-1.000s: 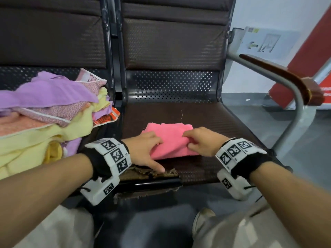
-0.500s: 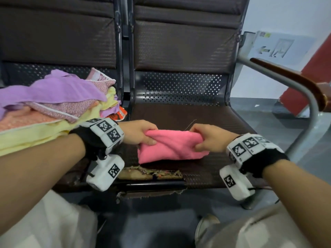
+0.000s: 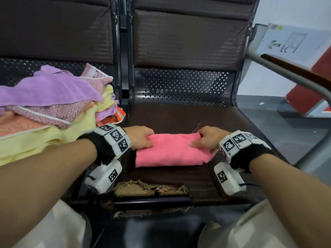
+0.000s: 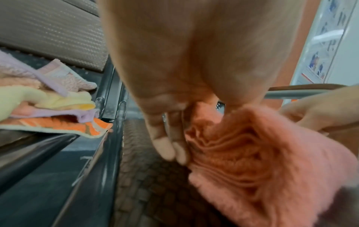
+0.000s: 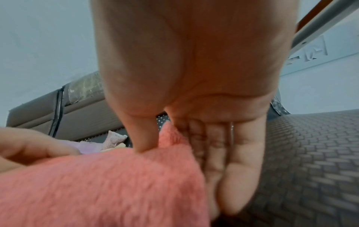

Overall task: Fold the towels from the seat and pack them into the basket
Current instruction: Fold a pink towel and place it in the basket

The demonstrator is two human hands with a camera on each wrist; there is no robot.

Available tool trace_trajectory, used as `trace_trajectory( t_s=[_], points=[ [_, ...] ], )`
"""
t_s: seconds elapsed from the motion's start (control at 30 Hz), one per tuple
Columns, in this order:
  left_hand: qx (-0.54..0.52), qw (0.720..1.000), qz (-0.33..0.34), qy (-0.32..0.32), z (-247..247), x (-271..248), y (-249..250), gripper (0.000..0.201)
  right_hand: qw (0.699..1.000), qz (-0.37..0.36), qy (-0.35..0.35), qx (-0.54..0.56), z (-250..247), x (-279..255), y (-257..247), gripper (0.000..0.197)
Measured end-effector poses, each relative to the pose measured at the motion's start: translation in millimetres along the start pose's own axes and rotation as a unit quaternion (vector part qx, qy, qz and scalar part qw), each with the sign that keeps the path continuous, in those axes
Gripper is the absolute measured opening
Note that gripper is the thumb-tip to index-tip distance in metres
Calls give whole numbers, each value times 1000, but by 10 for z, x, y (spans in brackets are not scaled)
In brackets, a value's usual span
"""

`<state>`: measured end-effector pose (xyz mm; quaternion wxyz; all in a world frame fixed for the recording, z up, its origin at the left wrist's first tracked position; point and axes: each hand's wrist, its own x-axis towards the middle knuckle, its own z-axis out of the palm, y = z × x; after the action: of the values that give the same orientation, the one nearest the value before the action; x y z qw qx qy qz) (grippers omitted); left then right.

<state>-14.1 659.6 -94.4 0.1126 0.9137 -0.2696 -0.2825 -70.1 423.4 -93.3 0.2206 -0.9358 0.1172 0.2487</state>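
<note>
pink towel (image 3: 170, 153) | folded on seat (image 3: 223, 120) | left hand (image 3: 139, 138), right hand (image 3: 209, 139) fingers pinch ends

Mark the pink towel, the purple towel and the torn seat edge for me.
pink towel (image 3: 172, 152): head view, middle of its folded top.
purple towel (image 3: 53, 90): head view, top of the pile.
torn seat edge (image 3: 150, 187): head view, exposed padding.

Bare forearms. Black wrist straps (image 3: 100, 145), (image 3: 254, 154) with white blocks bearing black square markers. White camera housings (image 3: 104, 177), (image 3: 228, 178) slung beneath; thin black cable at right. Pale trousers (image 3: 44, 228).
</note>
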Motion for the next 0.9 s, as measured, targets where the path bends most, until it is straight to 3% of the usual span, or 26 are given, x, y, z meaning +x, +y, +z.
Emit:
trace_trajectory(
  t_s=[0.13, 0.27, 0.37, 0.5, 0.6, 0.67, 0.73, 0.8, 0.9],
  points=[
    [57, 998, 20, 21, 12, 92, -8, 46, 995, 61, 9, -75, 41, 73, 31, 67],
    [51, 998, 15, -31, 2, 35, 50, 53, 995, 66, -30, 62, 109, 84, -87, 49],
    [53, 996, 28, -65, -46, -57, 83, 62, 997, -1, -18, 75, 64, 25, -211, 33],
    [7, 999, 38, -22, -218, -201, 58, 96, 987, -78, 48, 133, -70, -171, -334, 16],
    [-61, 997, 56, 5, -251, -281, 82, 124, 979, -123, 107, 123, -73, -353, -412, 23],
    [-102, 991, 80, 24, -227, -322, 129, 133, 963, -187, 121, 151, -95, -523, -484, 34],
    [-153, 981, 108, 40, -219, -365, 179, 123, 942, -251, 116, 190, -162, -707, -552, 42],
    [-191, 972, 131, 37, -239, -418, 220, 86, 934, -280, 125, 183, -235, -863, -611, 51],
    [-161, 977, 137, 31, -224, -506, 288, 34, 945, -260, 167, 106, -254, -966, -647, 78]
  ],
)
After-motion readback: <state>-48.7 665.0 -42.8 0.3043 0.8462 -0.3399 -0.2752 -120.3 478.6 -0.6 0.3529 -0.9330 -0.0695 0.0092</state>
